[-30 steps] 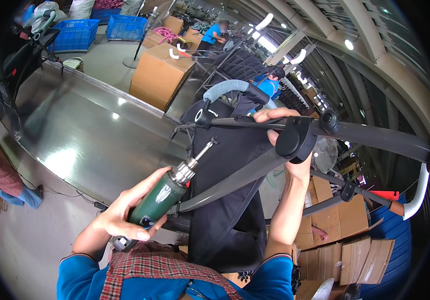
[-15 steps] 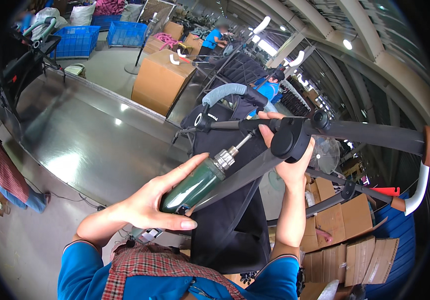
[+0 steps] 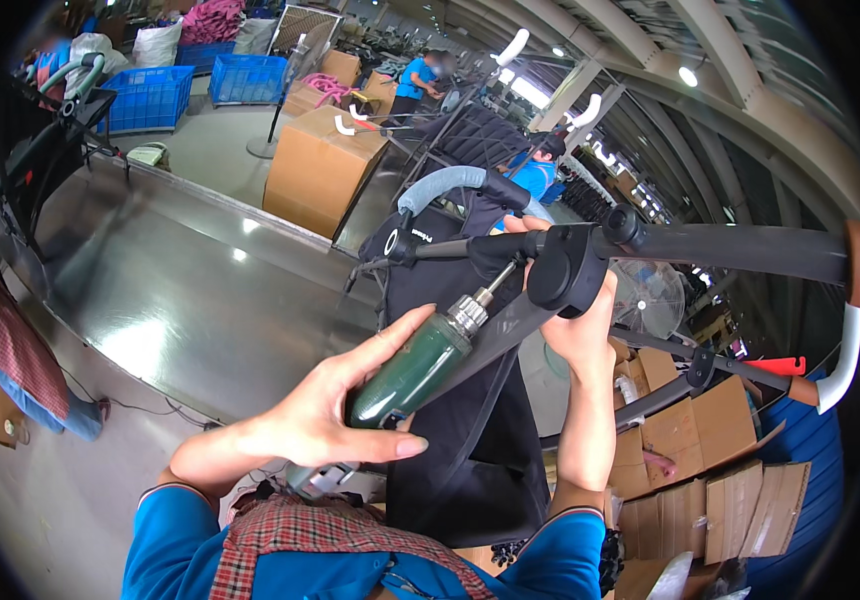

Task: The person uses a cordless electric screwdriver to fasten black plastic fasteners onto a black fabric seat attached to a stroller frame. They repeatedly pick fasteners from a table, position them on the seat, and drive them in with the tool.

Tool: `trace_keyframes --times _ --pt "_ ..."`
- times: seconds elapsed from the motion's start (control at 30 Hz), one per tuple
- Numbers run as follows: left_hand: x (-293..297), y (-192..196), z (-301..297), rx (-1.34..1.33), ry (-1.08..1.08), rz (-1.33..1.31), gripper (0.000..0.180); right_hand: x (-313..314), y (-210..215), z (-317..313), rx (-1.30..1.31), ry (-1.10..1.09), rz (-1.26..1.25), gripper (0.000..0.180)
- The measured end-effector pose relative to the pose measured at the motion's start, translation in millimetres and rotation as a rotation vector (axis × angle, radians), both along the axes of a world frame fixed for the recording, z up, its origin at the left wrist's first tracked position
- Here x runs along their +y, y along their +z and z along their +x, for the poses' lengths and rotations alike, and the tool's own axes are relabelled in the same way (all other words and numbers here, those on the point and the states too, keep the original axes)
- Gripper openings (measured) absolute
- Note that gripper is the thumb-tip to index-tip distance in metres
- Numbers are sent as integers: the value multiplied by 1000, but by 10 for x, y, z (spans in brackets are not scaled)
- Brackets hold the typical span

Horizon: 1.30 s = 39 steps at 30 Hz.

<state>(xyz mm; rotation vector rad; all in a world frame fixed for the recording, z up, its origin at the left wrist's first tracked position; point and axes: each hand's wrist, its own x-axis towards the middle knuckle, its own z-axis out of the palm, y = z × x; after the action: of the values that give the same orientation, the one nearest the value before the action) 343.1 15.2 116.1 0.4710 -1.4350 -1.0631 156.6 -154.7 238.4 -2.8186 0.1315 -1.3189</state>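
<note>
Head view, left hand (image 3: 335,420) gripping green screwdriver (image 3: 412,368)

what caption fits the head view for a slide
Left hand aims a green power screwdriver at a black stroller joint steadied by the right hand.

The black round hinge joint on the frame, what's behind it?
Behind the black round plastic hinge joint, the right hand cups it; its palm is hidden. The green cylindrical power screwdriver in the left hand points there; its bit tip is covered.
</note>
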Motion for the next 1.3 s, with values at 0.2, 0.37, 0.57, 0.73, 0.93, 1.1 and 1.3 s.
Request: trace_keyframes --times 0.2,0.37,0.57,0.73,0.93,1.1,1.3 --pt "47 71 -109 255 -234 225 98 3 -36 -8 -20 -47 -74 41" --pt "23 108 -88 437 -427 327 101 73 -23 -4 -40 -34 61 41" --pt "191 -368 -95 518 -313 296 119 226 -167 -595 83 -192 148 43" --pt "468 -918 -278 459 -743 323 126 299 -715 -2024 -35 -353 615 36" --pt "434 -797 -1591 -145 -812 645 127 1006 -2531 -4127 136 -997 808 26" --pt "299 -1059 -2343 -317 -834 743 115 2112 -4046 -4919 493 -1299 925 13" --pt "278 -1133 -2929 -350 -895 919 106 2414 -4766 -5045 393 -1260 472 6"
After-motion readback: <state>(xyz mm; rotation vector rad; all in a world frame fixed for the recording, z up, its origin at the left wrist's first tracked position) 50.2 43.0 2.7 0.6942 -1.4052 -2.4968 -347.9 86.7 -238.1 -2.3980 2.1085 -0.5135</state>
